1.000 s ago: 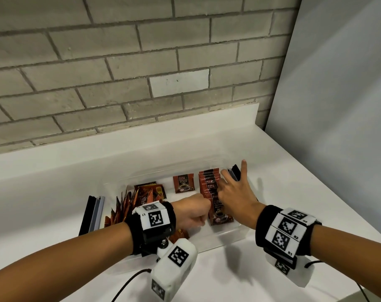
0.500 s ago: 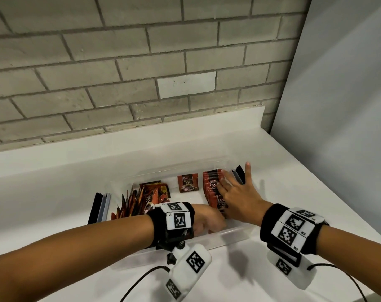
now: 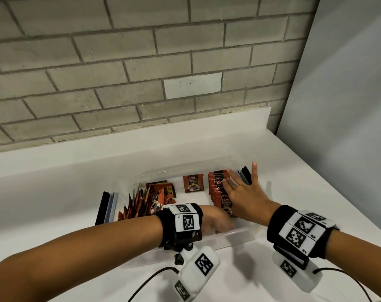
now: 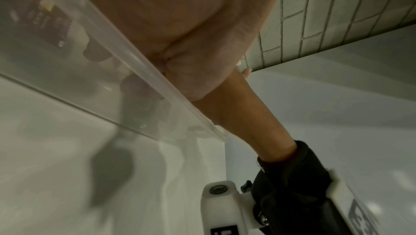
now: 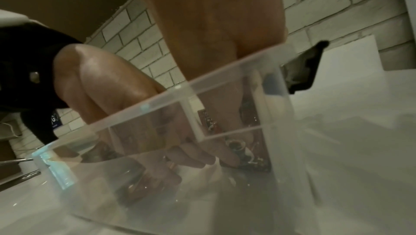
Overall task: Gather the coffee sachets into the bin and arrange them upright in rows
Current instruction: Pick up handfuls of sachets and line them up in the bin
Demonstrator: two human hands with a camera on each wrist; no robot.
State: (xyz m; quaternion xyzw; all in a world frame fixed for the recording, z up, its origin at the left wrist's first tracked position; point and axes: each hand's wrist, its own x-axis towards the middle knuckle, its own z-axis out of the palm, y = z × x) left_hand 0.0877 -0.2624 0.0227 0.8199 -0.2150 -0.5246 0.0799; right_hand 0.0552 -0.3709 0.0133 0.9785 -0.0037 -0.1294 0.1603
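A clear plastic bin point(image 3: 239, 233) stands on the white counter. At its right end runs a row of red coffee sachets point(image 3: 216, 189), leaning. My right hand point(image 3: 235, 184) lies flat on top of that row with its fingers spread. My left hand point(image 3: 215, 223) reaches down inside the front wall, at the near end of the row. Through the bin wall point(image 5: 135, 110) its fingers point(image 5: 198, 153) show bent, beside the front sachet point(image 5: 245, 149); whether they hold it is unclear. More sachets point(image 3: 143, 201) stand loosely at the bin's left end. One sachet point(image 3: 192, 183) lies flat at the back.
A black and clear strip point(image 3: 105, 207) stands against the bin's left end and a black piece point(image 3: 246, 174) against its right end. A brick wall point(image 3: 141, 73) rises behind the counter; a grey panel point(image 3: 337, 105) closes the right side. Cables point(image 3: 150, 282) trail along the front.
My left hand has moved right and down into the bin's front, to the near end of the row. My right hand has stayed flat on the row.
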